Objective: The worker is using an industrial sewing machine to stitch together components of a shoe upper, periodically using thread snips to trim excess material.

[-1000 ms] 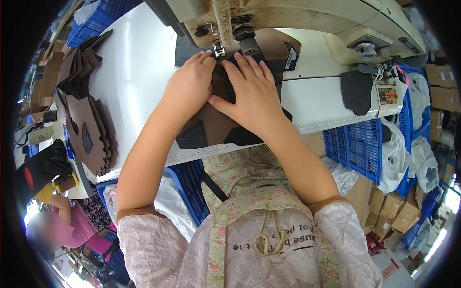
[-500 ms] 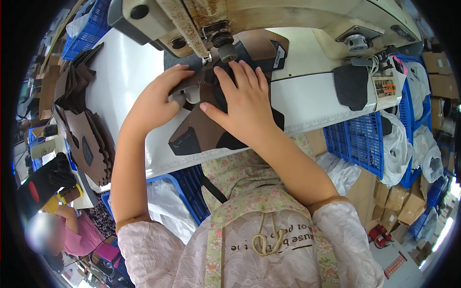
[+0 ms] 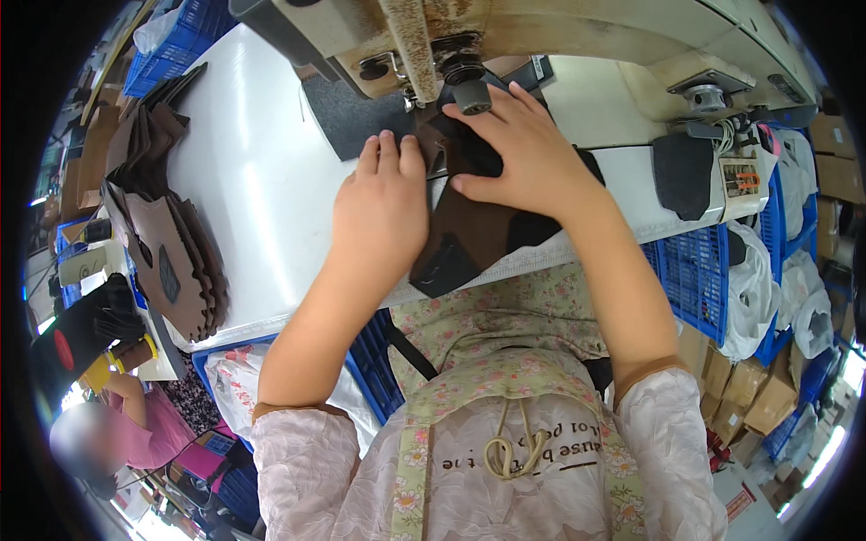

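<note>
Under the head of a beige industrial sewing machine lies a brown and black shoe-upper-like piece, its near end reaching the table's front edge. My left hand lies flat with straight fingers close together, along the piece's left side, fingertips just short of the presser foot. Spread over the piece's right side is my right hand, thumb and fingers apart, beside the machine's round dark knob. A dark grey flat piece lies beyond my left fingertips. My palms hide part of the work.
Stacked brown cut pieces sit at the table's left end. A black pad lies at the right. Blue crates with white bags stand below right; another crate is under the table. A person in pink sits at left.
My left hand has moved right and flattened, fingers now straight. The piece has turned and shifted right, with my right hand moving right on it. The dark grey piece shows more.
</note>
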Tool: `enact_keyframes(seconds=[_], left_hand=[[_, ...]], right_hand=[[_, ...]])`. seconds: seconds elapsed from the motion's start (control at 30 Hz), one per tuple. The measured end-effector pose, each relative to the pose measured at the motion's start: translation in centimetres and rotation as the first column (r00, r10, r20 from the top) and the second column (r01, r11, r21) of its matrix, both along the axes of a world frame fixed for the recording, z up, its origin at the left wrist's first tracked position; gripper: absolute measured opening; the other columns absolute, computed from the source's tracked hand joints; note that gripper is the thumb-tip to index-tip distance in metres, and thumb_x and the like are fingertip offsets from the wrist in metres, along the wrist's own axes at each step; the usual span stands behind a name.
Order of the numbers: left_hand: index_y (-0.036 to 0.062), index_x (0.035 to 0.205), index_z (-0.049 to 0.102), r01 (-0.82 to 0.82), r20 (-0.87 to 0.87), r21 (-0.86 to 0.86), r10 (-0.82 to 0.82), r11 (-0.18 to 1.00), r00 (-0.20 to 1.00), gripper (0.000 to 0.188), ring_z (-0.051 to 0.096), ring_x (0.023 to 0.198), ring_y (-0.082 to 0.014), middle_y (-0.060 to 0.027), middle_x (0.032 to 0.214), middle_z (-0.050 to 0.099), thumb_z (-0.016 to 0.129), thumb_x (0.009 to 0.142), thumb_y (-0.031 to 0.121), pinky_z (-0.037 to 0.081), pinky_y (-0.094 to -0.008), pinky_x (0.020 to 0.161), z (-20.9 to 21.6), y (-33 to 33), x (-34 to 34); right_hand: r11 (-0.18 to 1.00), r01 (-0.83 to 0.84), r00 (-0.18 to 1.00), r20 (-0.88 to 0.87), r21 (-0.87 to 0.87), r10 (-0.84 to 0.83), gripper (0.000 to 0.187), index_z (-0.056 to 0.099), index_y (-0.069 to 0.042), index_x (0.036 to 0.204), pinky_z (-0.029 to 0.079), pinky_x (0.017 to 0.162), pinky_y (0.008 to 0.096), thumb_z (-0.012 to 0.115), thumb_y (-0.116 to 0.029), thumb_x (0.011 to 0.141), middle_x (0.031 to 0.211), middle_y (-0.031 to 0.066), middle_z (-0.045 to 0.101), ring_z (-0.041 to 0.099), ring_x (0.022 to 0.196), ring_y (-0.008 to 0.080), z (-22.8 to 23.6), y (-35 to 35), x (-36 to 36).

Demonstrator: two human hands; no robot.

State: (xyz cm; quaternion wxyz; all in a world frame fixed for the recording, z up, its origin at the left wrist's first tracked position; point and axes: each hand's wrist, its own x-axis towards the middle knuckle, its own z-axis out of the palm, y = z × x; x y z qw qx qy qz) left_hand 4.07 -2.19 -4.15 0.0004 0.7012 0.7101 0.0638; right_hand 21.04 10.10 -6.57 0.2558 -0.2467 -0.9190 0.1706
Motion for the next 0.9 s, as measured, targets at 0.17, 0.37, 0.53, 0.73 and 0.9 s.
enact_keyframes(seconds=[0.17,0.37,0.53,0.73,0.9], left_hand=[[-0.0084,0.128,0.051,-0.043,-0.097,0.016,0.044,0.999,0.994,0.056,0.053,0.125,-0.0394,-0.0298,0.13,0.055,0.063,0.077,0.01,0.052,-0.0421,0.094,-0.4,0.2,1.0],[-0.0089,0.117,0.059,0.082,-0.066,-0.044,-0.085,0.996,0.994,0.047,0.056,0.12,-0.0396,-0.0283,0.126,0.058,0.064,0.075,0.012,0.05,-0.0435,0.095,1.7,0.5,-0.2],[-0.0059,0.12,0.06,0.3,0.24,-0.099,-0.269,0.949,0.933,0.044,0.06,0.114,-0.0371,-0.0238,0.124,0.061,0.064,0.082,0.016,0.048,-0.04,0.096,4.6,1.3,-5.3],[-0.0003,0.12,0.064,0.116,0.551,0.026,-0.111,0.993,0.827,0.03,0.057,0.113,-0.029,-0.0159,0.116,0.064,0.056,0.095,0.015,0.043,-0.035,0.097,2.2,3.5,-8.3],[0.0108,0.127,0.064,0.133,0.266,0.106,-0.157,0.985,0.951,0.035,0.049,0.13,-0.0287,-0.0075,0.137,0.057,0.059,0.093,0.018,0.041,-0.0373,0.106,-1.0,3.4,-8.4]], right_hand=[[0.996,-0.085,0.996,0.001,0.018,0.085,0.056,0.062,-0.005,0.119,0.033,0.111,0.0488,0.072,-0.032,0.071,0.124,0.015,0.059,0.05,0.124,0.0329,2.0,-0.4,-0.7],[0.99,0.051,0.997,-0.06,0.134,-0.044,0.026,0.065,-0.001,0.094,0.046,0.096,0.0376,0.066,-0.01,0.07,0.095,0.011,0.063,0.058,0.101,0.0261,2.4,-5.0,-4.2],[0.976,0.151,0.988,-0.039,0.158,-0.147,0.02,0.066,0.003,0.09,0.045,0.098,0.0381,0.06,-0.008,0.074,0.097,0.0137,0.061,0.056,0.103,0.0279,2.2,-6.2,-5.2],[0.953,0.192,0.981,-0.076,0.235,-0.179,0.026,0.068,0.006,0.094,0.045,0.1,0.0404,0.06,-0.008,0.074,0.098,0.0144,0.064,0.057,0.106,0.0291,1.0,-6.5,-5.3],[0.961,0.174,0.984,0.0,0.217,-0.178,0.027,0.069,0.004,0.097,0.044,0.102,0.0413,0.06,-0.009,0.075,0.101,0.0141,0.066,0.058,0.109,0.0287,0.5,-6.6,-5.2]])
